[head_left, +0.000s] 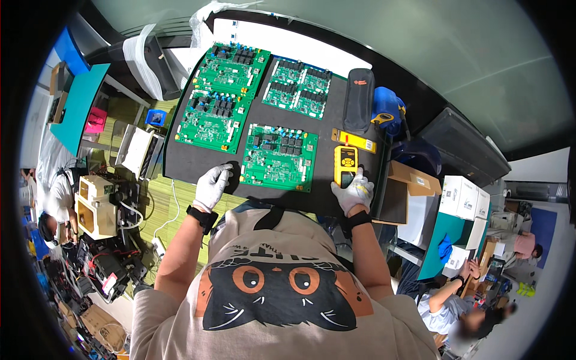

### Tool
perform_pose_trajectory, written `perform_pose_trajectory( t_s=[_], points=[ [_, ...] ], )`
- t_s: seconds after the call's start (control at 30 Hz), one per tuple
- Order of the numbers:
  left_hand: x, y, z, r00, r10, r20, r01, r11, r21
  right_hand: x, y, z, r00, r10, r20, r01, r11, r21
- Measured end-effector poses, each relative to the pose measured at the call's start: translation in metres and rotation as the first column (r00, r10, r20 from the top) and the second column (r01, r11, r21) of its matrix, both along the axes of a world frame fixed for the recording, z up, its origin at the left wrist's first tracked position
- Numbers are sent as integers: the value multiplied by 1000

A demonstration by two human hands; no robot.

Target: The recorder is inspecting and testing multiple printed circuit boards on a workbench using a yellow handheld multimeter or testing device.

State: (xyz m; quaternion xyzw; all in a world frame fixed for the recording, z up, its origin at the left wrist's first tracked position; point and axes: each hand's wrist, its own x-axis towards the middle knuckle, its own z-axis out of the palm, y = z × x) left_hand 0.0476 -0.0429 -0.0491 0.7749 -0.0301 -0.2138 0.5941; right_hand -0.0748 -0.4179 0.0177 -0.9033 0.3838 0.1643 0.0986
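Note:
Both my hands wear white gloves and dark wristbands. My left hand (213, 185) hovers at the table's near edge, left of the nearest green circuit board (279, 157), its fingers curled together; whatever they may hold is hidden. At the right, my right hand (354, 191) closes on the lower end of a yellow handheld meter (346, 158), which lies on the black table mat (204, 161). Two more large green boards, one far (231, 69) and one nearer (211, 122), lie at the left. A panel of several smaller green boards (297, 88) sits at the far middle.
Beyond the meter lie a yellow packet (354, 141) and a black zip case (359, 101). A blue-and-yellow tool (389, 112) sits at the right edge. An open cardboard box (411, 178) stands right of the table. Co-workers, one with a visible arm (447, 292), are at both sides.

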Motion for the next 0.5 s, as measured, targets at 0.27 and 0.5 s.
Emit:
perform_pose_trajectory(
  t_s=[0.27,0.5],
  points=[
    [-2,1,-1,1000,-1,22,2,999,-35,-27,-36,18,912,411,14,-411,911,35],
    [-1,1,-4,998,-10,60,10,1000,-9,-21,-58,20,807,591,-17,-588,799,-123]
  ],
)
